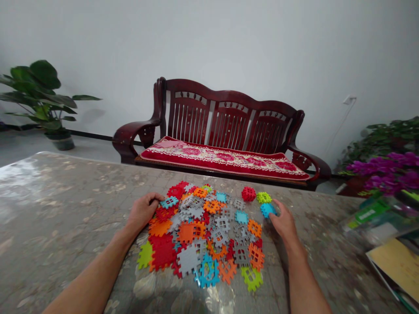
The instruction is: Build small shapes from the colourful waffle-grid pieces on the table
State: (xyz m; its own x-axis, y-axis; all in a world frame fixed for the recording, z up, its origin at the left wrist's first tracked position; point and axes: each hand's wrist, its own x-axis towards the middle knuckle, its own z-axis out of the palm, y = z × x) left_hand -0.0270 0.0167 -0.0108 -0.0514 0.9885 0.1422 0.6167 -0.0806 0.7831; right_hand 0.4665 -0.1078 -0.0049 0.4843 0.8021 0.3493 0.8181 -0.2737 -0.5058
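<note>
A heap of toothed plastic interlocking tiles in red, orange, grey, blue and green, such as a large grey tile, lies spread before me. My left hand is at the heap's upper left, its thumb and forefinger closed at the edge of a blue windowed tile. Right of the heap, my right hand has thumb and fingers around a blue block. Just behind that block sits a green toothed piece, and to its left a red block built of such tiles.
The patterned, glossy table extends to both sides. On the right stand purple flowers, a clear container and a yellowish paper. Beyond the table are a dark wooden bench and a potted plant.
</note>
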